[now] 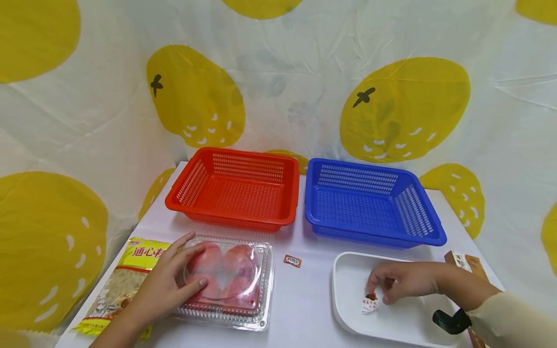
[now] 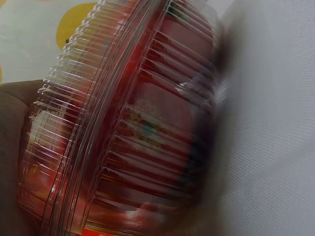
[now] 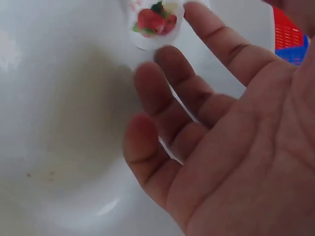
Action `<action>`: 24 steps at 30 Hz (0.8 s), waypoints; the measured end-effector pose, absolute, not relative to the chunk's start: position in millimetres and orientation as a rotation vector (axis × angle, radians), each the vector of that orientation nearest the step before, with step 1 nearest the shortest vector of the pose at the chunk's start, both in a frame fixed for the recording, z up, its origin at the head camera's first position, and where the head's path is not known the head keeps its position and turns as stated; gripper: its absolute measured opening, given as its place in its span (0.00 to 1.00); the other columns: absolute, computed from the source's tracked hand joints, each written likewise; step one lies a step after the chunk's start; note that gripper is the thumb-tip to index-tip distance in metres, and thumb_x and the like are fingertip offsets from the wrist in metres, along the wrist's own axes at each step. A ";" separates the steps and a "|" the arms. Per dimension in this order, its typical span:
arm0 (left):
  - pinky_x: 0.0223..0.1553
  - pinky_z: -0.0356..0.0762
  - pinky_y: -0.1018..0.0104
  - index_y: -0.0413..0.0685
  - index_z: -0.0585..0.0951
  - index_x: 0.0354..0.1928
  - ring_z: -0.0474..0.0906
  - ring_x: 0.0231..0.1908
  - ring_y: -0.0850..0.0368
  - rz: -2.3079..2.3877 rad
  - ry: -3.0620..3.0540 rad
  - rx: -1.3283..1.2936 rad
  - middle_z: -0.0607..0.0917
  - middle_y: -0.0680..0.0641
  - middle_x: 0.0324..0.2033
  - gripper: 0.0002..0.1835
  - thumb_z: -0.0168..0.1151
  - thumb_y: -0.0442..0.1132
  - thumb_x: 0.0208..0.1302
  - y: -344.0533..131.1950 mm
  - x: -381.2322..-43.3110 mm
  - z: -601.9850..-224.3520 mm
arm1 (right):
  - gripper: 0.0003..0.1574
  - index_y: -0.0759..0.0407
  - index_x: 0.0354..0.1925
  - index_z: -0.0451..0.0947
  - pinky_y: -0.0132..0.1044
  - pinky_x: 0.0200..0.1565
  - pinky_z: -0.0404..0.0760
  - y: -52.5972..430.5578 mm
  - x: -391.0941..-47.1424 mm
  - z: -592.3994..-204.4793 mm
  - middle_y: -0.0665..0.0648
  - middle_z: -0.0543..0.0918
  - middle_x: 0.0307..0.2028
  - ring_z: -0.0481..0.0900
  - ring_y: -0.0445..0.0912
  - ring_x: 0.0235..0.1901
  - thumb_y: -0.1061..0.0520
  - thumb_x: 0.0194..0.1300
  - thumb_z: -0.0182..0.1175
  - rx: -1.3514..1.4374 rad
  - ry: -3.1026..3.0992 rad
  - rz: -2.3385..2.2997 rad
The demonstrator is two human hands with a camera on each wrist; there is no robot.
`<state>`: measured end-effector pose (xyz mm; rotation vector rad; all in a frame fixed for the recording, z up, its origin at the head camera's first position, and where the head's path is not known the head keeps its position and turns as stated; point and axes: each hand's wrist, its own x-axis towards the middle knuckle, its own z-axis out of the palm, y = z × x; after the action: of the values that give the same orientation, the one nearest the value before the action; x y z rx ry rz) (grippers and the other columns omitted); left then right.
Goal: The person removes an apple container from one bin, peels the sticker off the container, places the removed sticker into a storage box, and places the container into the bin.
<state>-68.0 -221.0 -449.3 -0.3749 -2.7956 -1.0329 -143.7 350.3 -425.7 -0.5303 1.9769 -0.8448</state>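
Note:
My left hand (image 1: 171, 275) rests on a clear plastic clamshell box (image 1: 266, 290), fingers spread over its lid. Large pinkish-red rounded contents show through; in the left wrist view the ribbed box (image 2: 162, 118) stands beside part of the hand. Inside a white tray (image 1: 344, 316), my right hand (image 1: 404, 280) reaches down to a small white packet (image 1: 369, 306) with red print. In the right wrist view this packet (image 3: 156, 22) shows a red fruit picture. The index fingertip is right at its edge, while the thumb stands apart and the other fingers are loosely bent.
A red basket (image 1: 230, 223) and a blue basket (image 1: 374, 237) stand behind. Left of the clamshell lies a yellow pasta bag (image 1: 141, 253), partly under the left arm. A small orange packet (image 1: 292, 261) lies between box and tray. A brown-and-white carton (image 1: 467, 263) is right.

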 end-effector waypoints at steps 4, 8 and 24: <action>0.64 0.64 0.18 0.68 0.76 0.74 0.62 0.76 0.37 -1.046 -2.774 -0.400 0.63 0.45 0.80 0.39 0.80 0.56 0.61 -221.3 -68.9 -449.9 | 0.24 0.45 0.59 0.84 0.33 0.41 0.69 350.6 -138.2 -431.9 0.57 0.77 0.46 0.72 0.50 0.44 0.58 0.66 0.71 -0.589 2.072 -0.787; 0.64 0.64 0.18 0.66 0.77 0.74 0.62 0.75 0.36 -1.052 -2.775 -0.405 0.63 0.45 0.80 0.39 0.79 0.56 0.61 -221.4 -68.6 -447.8 | 0.30 0.40 0.64 0.82 0.35 0.42 0.69 351.7 -133.4 -433.6 0.54 0.76 0.43 0.72 0.48 0.44 0.55 0.66 0.73 -0.575 2.168 -0.690; 0.64 0.66 0.19 0.48 0.75 0.73 0.58 0.77 0.31 -1.233 -2.706 -0.376 0.63 0.40 0.79 0.33 0.74 0.43 0.68 -254.0 -99.4 -411.2 | 0.28 0.61 0.71 0.72 0.39 0.34 0.84 239.4 -94.1 -393.9 0.63 0.79 0.53 0.81 0.48 0.46 0.58 0.78 0.63 -0.605 2.228 -1.436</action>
<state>-99.4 -254.0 -411.2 -0.3763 -2.7059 -1.2333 -94.1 239.4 -393.9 -0.6052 2.2282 -1.4356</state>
